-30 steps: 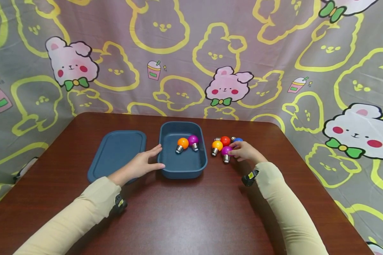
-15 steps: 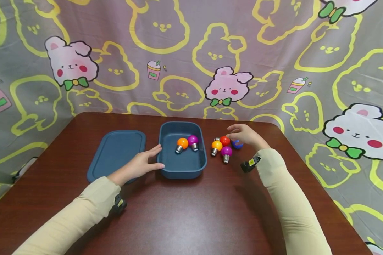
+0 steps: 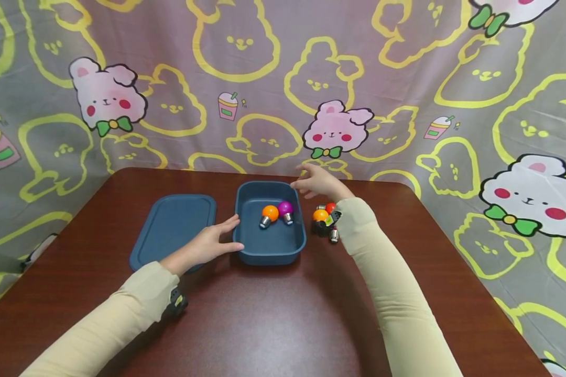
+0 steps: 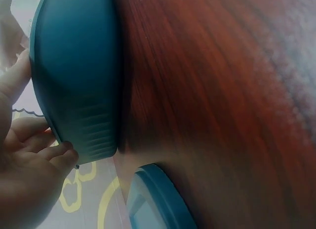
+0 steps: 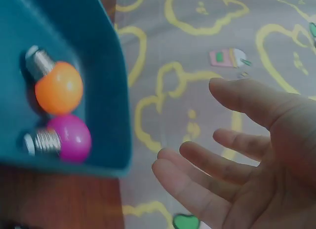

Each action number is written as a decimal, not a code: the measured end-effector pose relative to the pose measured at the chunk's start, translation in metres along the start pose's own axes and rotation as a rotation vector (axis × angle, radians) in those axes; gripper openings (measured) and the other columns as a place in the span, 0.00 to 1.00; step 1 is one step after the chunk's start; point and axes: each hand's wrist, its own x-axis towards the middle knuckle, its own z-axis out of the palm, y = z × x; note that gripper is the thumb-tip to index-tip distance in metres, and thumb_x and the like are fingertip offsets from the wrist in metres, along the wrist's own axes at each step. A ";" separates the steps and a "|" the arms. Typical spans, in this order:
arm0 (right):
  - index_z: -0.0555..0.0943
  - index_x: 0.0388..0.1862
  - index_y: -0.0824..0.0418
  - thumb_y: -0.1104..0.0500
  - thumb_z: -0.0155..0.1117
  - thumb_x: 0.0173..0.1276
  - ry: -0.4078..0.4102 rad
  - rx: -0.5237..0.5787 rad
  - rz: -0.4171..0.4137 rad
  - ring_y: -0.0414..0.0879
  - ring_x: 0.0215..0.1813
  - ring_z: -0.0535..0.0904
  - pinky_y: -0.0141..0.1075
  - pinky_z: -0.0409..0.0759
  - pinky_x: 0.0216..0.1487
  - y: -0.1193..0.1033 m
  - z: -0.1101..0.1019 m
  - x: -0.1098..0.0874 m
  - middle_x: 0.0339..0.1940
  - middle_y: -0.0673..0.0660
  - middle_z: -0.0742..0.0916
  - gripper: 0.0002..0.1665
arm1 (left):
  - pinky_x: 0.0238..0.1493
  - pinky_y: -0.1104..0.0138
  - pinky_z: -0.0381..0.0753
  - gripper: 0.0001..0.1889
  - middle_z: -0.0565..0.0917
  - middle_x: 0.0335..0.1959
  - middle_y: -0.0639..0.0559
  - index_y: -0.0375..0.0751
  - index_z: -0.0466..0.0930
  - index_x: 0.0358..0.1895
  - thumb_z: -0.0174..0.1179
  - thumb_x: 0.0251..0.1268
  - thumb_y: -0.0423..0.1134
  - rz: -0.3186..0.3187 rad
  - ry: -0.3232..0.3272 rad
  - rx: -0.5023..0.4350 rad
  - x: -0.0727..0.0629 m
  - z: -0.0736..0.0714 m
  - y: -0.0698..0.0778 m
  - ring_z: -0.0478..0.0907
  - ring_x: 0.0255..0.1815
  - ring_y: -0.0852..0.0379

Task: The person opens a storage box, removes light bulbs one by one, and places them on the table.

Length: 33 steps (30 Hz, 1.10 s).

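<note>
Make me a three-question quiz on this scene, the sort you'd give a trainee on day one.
1. What lies inside the blue box?
2. True or false: the lid covers the box.
3. Which hand is touching the box: (a) left, (b) right, (c) both?

Key
1. An orange bulb and a purple bulb.
2. False. The lid lies beside the box on the table.
3. a. The left hand touches its side, while the right hand is apart from it and holds nothing.
</note>
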 end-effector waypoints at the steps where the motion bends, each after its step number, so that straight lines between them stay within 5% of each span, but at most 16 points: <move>1: 0.61 0.68 0.61 0.58 0.63 0.63 -0.010 0.002 -0.003 0.61 0.51 0.75 0.42 0.79 0.43 -0.002 0.004 0.003 0.57 0.65 0.74 0.37 | 0.63 0.47 0.54 0.39 0.52 0.71 0.42 0.32 0.55 0.69 0.62 0.60 0.46 0.003 0.002 0.003 0.000 0.000 0.000 0.49 0.70 0.45; 7: 0.63 0.66 0.63 0.61 0.62 0.64 -0.095 0.084 0.016 0.61 0.54 0.73 0.46 0.77 0.47 -0.001 0.032 0.017 0.57 0.66 0.73 0.33 | 0.63 0.47 0.54 0.39 0.52 0.72 0.43 0.33 0.55 0.69 0.62 0.59 0.46 -0.002 0.005 0.007 0.002 0.002 -0.002 0.50 0.70 0.45; 13: 0.67 0.64 0.64 0.58 0.63 0.64 -0.152 0.030 0.051 0.59 0.54 0.74 0.44 0.78 0.45 0.003 0.054 0.025 0.55 0.63 0.76 0.31 | 0.62 0.47 0.55 0.41 0.51 0.72 0.42 0.33 0.55 0.69 0.61 0.58 0.51 -0.008 -0.002 0.021 0.002 0.001 -0.002 0.50 0.69 0.44; 26: 0.69 0.64 0.62 0.52 0.64 0.62 -0.202 -0.029 0.122 0.53 0.51 0.74 0.44 0.76 0.48 0.006 0.072 0.038 0.55 0.59 0.76 0.32 | 0.62 0.47 0.56 0.39 0.51 0.72 0.41 0.33 0.54 0.69 0.61 0.60 0.48 -0.008 -0.013 0.023 0.002 0.001 -0.002 0.50 0.69 0.44; 33: 0.70 0.63 0.63 0.56 0.62 0.64 -0.253 -0.121 0.092 0.49 0.51 0.74 0.42 0.77 0.47 0.007 0.080 0.043 0.58 0.58 0.75 0.30 | 0.62 0.47 0.56 0.40 0.50 0.72 0.43 0.34 0.54 0.70 0.61 0.59 0.50 -0.009 -0.010 0.013 0.002 0.001 -0.003 0.49 0.69 0.45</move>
